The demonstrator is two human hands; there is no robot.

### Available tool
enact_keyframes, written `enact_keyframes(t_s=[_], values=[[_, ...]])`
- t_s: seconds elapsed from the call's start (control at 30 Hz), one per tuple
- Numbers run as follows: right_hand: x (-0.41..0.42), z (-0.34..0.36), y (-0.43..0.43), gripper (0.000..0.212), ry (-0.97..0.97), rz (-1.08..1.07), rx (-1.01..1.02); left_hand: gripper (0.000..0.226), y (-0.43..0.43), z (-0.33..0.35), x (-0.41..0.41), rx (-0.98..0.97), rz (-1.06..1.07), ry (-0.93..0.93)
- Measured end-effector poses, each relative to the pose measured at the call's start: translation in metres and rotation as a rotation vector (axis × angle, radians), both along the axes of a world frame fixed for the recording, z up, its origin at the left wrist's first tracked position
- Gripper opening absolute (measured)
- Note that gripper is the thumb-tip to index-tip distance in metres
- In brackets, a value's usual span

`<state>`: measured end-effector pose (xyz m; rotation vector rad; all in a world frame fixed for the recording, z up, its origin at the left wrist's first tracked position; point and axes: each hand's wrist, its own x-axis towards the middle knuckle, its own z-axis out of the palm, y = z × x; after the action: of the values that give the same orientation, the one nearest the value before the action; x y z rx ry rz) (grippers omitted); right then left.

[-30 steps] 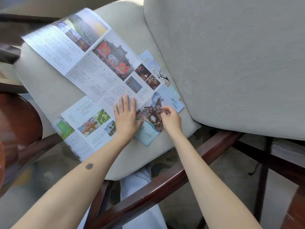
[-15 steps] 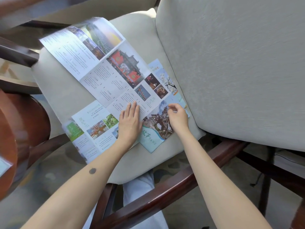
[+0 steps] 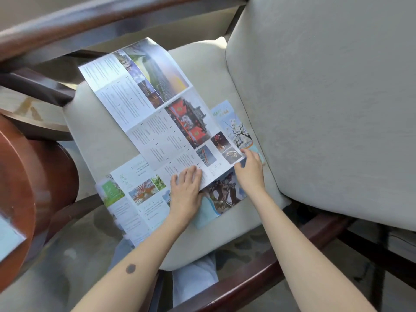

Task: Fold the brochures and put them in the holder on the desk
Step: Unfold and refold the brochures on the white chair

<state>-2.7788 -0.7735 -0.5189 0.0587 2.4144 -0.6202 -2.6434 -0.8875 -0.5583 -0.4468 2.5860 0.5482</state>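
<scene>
— Where is the long brochure [image 3: 155,122] kept?
— It is spread out on the seat cushion [image 3: 101,140] of a chair. It is not folded yet. Its far end is seen past the cushion's edge.
— What is done by the left hand [image 3: 186,188]?
— The near end of the long brochure is pressed down by it. Its fingers [image 3: 191,174] are held straight and close together, flat on the paper.
— And the right hand [image 3: 249,170]?
— The near right corner of the same brochure is touched by it. Its fingers [image 3: 246,153] are bent at that corner. Whether the corner is pinched cannot be told.
— Are other papers seen?
— Yes. A green brochure [image 3: 135,199] is laid open under the near left part of the long one. A blue brochure [image 3: 234,122] is laid under its right side.
— What else is seen?
— A big back cushion [image 3: 326,97] is set on the right, just beside the seat cushion. A dark wooden frame [image 3: 247,287] is seen below them.
</scene>
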Motion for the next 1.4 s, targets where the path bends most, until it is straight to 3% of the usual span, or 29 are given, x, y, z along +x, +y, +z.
enact_keyframes(t_s=[0.1, 0.2, 0.27, 0.43, 0.6, 0.7, 0.87, 0.97, 1.03, 1.1, 1.23, 1.4], values=[[-0.004, 0.008, 0.0, 0.039, 0.138, -0.14, -0.003, 0.034, -0.009, 0.016, 0.003, 0.137, 0.118, 0.108], [-0.013, 0.013, 0.009, 0.034, 0.201, -0.453, -0.04, 0.03, -0.023, 0.033, 0.011, 0.294, 0.287, 0.197], [-0.014, 0.014, 0.017, 0.034, 0.146, -0.638, -0.085, 0.031, -0.034, 0.045, 0.016, 0.418, 0.424, 0.197], [0.006, 0.007, 0.02, 0.031, -0.061, -0.798, -0.246, 0.035, -0.067, 0.087, 0.025, 0.727, 0.606, 0.225], [0.034, 0.012, -0.01, 0.037, -0.368, -0.847, -0.505, 0.015, -0.095, 0.103, 0.036, 1.105, 0.949, 0.151], [0.044, 0.019, -0.028, 0.048, -0.465, -0.761, -0.638, 0.014, -0.106, 0.1, 0.035, 1.193, 1.012, 0.092], [0.051, 0.03, -0.048, 0.053, -0.459, -0.531, -0.676, 0.015, -0.114, 0.085, 0.031, 1.149, 0.999, 0.091], [0.053, 0.034, -0.05, 0.025, -0.352, -0.405, -0.64, 0.013, -0.113, 0.077, 0.028, 1.071, 0.972, 0.105], [0.054, 0.031, -0.049, 0.026, -0.289, -0.347, -0.633, 0.009, -0.111, 0.071, 0.026, 0.975, 0.915, 0.104], [0.056, 0.029, -0.048, 0.024, -0.229, -0.371, -0.579, 0.016, -0.109, 0.064, 0.022, 0.817, 0.784, 0.104], [0.061, 0.02, -0.04, 0.017, -0.165, -0.488, -0.478, 0.052, -0.114, 0.054, 0.013, 0.453, 0.577, 0.192], [0.068, 0.007, -0.023, 0.035, -0.151, -0.567, -0.231, 0.065, -0.132, 0.038, -0.002, 0.233, 0.461, 0.127]])
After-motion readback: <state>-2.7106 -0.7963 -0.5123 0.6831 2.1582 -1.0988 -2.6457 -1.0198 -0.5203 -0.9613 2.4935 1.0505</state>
